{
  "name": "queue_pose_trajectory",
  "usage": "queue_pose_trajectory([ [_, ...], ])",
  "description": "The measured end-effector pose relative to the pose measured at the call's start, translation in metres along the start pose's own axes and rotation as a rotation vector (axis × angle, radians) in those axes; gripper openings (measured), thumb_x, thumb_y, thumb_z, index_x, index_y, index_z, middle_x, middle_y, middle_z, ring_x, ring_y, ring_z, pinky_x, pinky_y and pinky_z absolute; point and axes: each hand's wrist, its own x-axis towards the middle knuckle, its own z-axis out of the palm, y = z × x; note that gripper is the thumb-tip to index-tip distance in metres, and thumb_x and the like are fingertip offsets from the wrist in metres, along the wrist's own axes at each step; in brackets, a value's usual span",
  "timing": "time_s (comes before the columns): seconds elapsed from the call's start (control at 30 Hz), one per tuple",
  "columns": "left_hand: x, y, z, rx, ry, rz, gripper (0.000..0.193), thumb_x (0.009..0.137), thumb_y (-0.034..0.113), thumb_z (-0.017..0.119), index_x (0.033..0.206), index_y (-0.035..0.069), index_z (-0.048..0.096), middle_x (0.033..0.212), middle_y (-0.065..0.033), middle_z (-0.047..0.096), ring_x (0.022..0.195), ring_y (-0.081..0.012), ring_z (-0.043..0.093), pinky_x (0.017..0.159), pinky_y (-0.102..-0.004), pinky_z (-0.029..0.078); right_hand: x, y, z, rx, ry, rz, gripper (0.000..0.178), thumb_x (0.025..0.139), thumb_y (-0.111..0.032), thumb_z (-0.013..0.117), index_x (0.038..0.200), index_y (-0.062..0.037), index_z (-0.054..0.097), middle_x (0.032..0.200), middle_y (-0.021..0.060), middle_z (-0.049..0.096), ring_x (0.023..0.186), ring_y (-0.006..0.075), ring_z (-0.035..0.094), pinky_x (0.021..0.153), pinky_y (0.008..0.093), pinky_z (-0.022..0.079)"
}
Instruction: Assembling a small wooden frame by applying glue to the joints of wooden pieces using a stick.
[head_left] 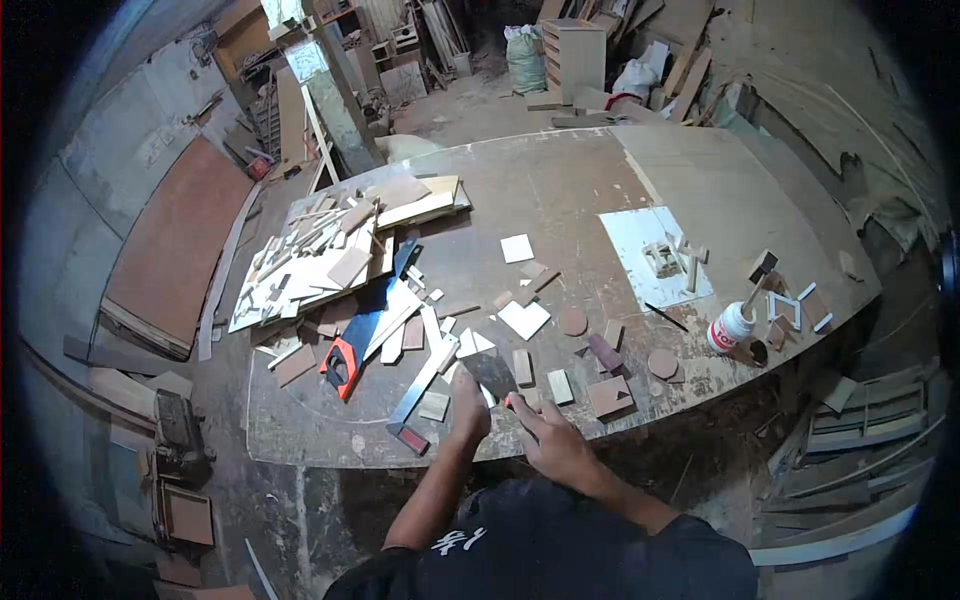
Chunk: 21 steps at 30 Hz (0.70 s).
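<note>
My right hand (555,440) is closed around the handle of a flat tool with a broad dark grey blade (490,374); a bit of red shows at the grip. The blade reaches left toward my left hand (468,408), whose fingers are closed just beside it. What my left hand grips is hidden; a pale wood strip (447,352) lies just beyond its fingertips. Left of that hand lies a try square (408,437) with a red-and-black stock. Small blocks, including a pale one (560,386) and a brown one (610,397), lie right of the blade.
A handsaw (342,368) with an orange-and-black handle leans by a heap of wood offcuts (345,265) at left. A white board (640,250) bears a small wooden assembly. A white glue bottle (730,328) with a brush stands near the table's (560,180) right edge.
</note>
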Motion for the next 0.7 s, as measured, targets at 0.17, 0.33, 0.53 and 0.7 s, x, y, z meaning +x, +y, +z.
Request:
queue_pose_trajectory([
  [0.17,0.007,0.013,0.0,-0.173,-0.036,-0.157,0.024,0.094,0.023,0.039,0.092,0.004,0.054,0.076,-0.0054,0.054,0.068,-0.0185,0.057,0.056,-0.0283,0.046,-0.008,-0.012,-0.009,-0.075,-0.047,0.087,0.053,0.083,-0.013,0.055,0.134,-0.0122,0.041,0.094,0.0186,0.051,0.081,0.0347,0.058,0.071,0.0409,0.048],
  [0.33,0.002,-0.014,0.022,0.104,0.011,0.056,0.026,0.094,0.026,0.044,0.104,0.004,0.054,0.086,-0.0015,0.058,0.074,-0.0129,0.056,0.065,-0.0279,0.046,0.013,-0.004,-0.021,-0.021,0.117,0.017,0.053,0.083,-0.012,0.056,0.133,-0.0108,0.041,0.094,0.0211,0.053,0.082,0.0362,0.057,0.07,0.0416,0.048],
  [0.53,0.008,-0.012,0.017,-0.105,0.06,-0.132,0.022,0.095,0.027,0.041,0.083,0.01,0.048,0.076,-0.0023,0.053,0.067,-0.0106,0.053,0.057,-0.0273,0.045,0.0,0.002,-0.038,-0.034,-0.088,0.006,0.052,0.082,-0.013,0.057,0.132,-0.0088,0.043,0.09,0.0205,0.054,0.081,0.0357,0.057,0.071,0.0401,0.047],
  [0.7,-0.008,-0.015,0.035,0.109,0.082,0.018,0.025,0.096,0.028,0.038,0.089,0.008,0.051,0.076,-0.0008,0.053,0.067,-0.0109,0.052,0.06,-0.0254,0.043,0.008,0.007,-0.04,0.073,0.044,-0.008,0.05,0.083,-0.014,0.056,0.131,-0.0069,0.044,0.087,0.0196,0.053,0.08,0.0358,0.055,0.07,0.0392,0.046],
])
